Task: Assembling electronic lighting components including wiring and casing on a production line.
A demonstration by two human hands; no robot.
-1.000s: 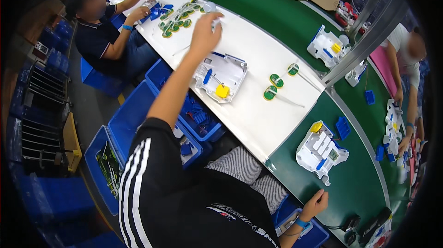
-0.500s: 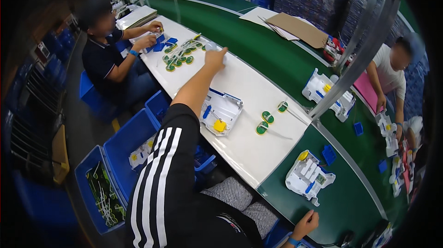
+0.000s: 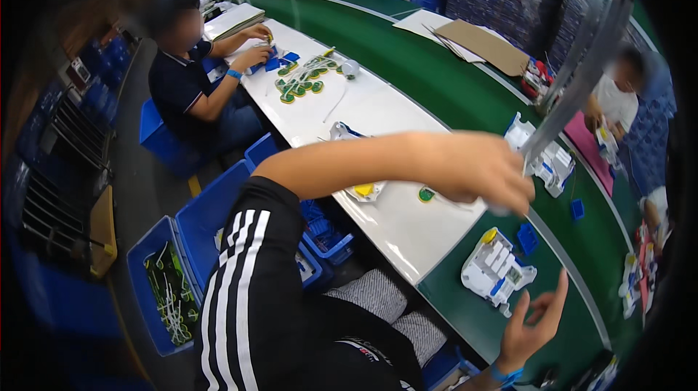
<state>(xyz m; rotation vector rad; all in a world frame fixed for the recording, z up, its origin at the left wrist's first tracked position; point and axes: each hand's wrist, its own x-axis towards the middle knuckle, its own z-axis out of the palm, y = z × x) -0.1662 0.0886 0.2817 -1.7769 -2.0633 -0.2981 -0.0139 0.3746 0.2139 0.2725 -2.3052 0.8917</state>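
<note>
My left hand [image 3: 488, 173] is stretched over the white table toward its right end, blurred by motion. A pale smear shows under its fingertips; whether it holds anything cannot be made out. Its forearm hides most of a white plastic housing [image 3: 369, 192] with a yellow part and some small round green circuit boards; one green board [image 3: 426, 194] peeks out below the wrist. My right hand [image 3: 529, 325], with a blue wristband, is raised at lower right, fingers apart and nothing in it. Just beyond it, another white housing [image 3: 493, 271] with yellow and blue parts lies on the green surface.
Green circuit boards with white wires [image 3: 305, 82] lie in a heap farther left, near a seated co-worker [image 3: 193, 71]. A metal post [image 3: 574, 85] rises at right. Blue bins [image 3: 218, 205] stand beside me. A blue tray [image 3: 528, 238] lies by the right housing.
My left hand has swung from the far table near the board heap rightward to the table's right end. My right hand has risen toward the right housing, its fingers spreading.
</note>
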